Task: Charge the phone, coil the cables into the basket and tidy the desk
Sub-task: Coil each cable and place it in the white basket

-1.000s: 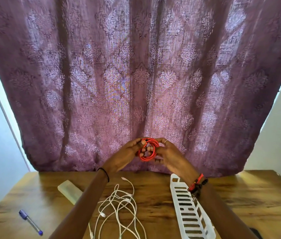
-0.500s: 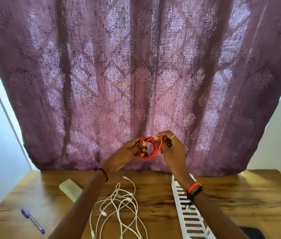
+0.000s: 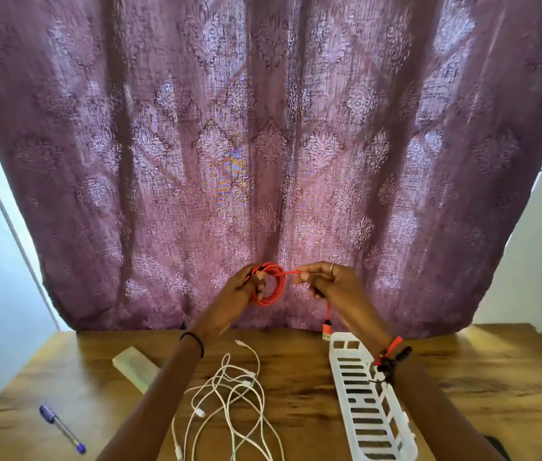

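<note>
Loops of red cable [image 3: 268, 284] hung in the air over the far edge of the bench [image 3: 482, 377]. The left hand [image 3: 241, 296] gripped the coil, fingers curled round its loops. The right hand [image 3: 329, 281] pinched the free tail just beside the coil, and the plug [image 3: 327, 330] dangled below, above the far end of the basket [image 3: 338, 367]. The cable looked light, soft and springy; the loops would likely spring apart if let go, so a hold across all of them at once seemed best. White cables [image 3: 233, 400] lay loose on the bench, not yet coiled.
</note>
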Demonstrator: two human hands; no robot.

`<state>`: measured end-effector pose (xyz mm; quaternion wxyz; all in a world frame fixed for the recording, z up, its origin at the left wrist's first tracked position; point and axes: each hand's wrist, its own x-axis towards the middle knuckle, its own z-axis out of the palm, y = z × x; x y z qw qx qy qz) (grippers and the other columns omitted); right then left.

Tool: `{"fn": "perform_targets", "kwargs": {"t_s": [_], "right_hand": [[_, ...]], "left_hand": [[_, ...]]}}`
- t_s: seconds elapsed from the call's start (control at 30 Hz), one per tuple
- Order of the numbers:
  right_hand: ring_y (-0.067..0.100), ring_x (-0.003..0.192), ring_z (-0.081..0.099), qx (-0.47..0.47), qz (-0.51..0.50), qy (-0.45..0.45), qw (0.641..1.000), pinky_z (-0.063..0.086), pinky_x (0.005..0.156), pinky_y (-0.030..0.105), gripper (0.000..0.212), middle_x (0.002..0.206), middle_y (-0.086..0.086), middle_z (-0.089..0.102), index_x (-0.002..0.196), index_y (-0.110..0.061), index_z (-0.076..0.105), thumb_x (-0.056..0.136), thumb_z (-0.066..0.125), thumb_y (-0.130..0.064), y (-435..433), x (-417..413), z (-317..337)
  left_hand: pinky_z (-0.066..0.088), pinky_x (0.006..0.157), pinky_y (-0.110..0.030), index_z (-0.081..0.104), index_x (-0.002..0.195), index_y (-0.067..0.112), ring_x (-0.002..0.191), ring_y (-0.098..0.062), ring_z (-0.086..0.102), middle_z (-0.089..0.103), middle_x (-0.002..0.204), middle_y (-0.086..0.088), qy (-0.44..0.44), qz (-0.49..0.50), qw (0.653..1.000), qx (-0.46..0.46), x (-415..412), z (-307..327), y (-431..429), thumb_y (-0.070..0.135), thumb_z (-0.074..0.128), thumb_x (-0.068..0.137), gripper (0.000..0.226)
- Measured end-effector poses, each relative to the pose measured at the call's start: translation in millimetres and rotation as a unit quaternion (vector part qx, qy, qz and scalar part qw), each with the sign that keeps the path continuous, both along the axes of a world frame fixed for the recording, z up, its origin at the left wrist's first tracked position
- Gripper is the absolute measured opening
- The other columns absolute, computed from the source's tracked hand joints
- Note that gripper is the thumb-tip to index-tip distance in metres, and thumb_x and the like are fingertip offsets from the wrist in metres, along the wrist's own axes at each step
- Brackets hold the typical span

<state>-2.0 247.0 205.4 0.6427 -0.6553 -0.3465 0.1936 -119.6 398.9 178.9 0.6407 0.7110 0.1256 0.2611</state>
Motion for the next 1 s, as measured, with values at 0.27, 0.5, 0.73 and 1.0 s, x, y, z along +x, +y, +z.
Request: {"fn": "perform_targets", "kwargs": {"t_s": [0.27, 0.5, 0.73, 1.0], "right_hand": [[0.032, 0.077, 0.063, -0.131, -0.195, -0.343, 0.909, 0.042, 0.070, 0.030, 0.016, 0.084, 0.020, 0.065, 0.080, -0.001, 0.074, 0.082, 0.065, -0.014, 11, 2, -28], [0.030, 0.075, 0.062, -0.125, -0.151, -0.171, 0.966, 0.042, 0.069, 0.036, 0.036, 0.076, 0.018, 0.069, 0.076, -0.002, 0.067, 0.087, 0.045, -0.029, 23, -15, -35], [0.023, 0.073, 0.066, -0.051, -0.102, -0.005, 0.993, 0.055, 0.077, 0.053, 0.039, 0.071, 0.007, 0.070, 0.069, -0.012, 0.064, 0.069, 0.072, -0.051, 32, -22, -38], [0.019, 0.076, 0.059, 0.011, -0.086, 0.067, 0.994, 0.052, 0.077, 0.045, 0.014, 0.075, 0.010, 0.068, 0.073, -0.013, 0.070, 0.084, 0.065, -0.018, 30, -29, -33]], "left_hand": [[0.046, 0.051, -0.010, 0.056, 0.087, 0.011, 0.049, 0.002, 0.051, 0.051, 0.067, -0.001, -0.079, -0.003, 0.971, -0.224, 5, -4, -25, 0.007, 0.041, 0.097, 0.019], [0.051, 0.053, -0.013, 0.058, 0.087, 0.010, 0.052, 0.001, 0.056, 0.057, 0.062, 0.002, -0.129, 0.028, 0.957, -0.259, 14, -9, -42, 0.007, 0.039, 0.098, 0.021], [0.059, 0.067, -0.025, 0.057, 0.107, 0.004, 0.074, -0.007, 0.069, 0.072, 0.086, -0.003, -0.125, -0.002, 0.961, -0.247, 9, -10, -36, 0.007, 0.039, 0.098, 0.021], [0.055, 0.075, -0.023, 0.063, 0.111, 0.015, 0.083, -0.004, 0.065, 0.070, 0.093, 0.003, -0.058, 0.024, 0.997, -0.043, 6, -10, -30, 0.019, 0.058, 0.089, 0.022]]}}
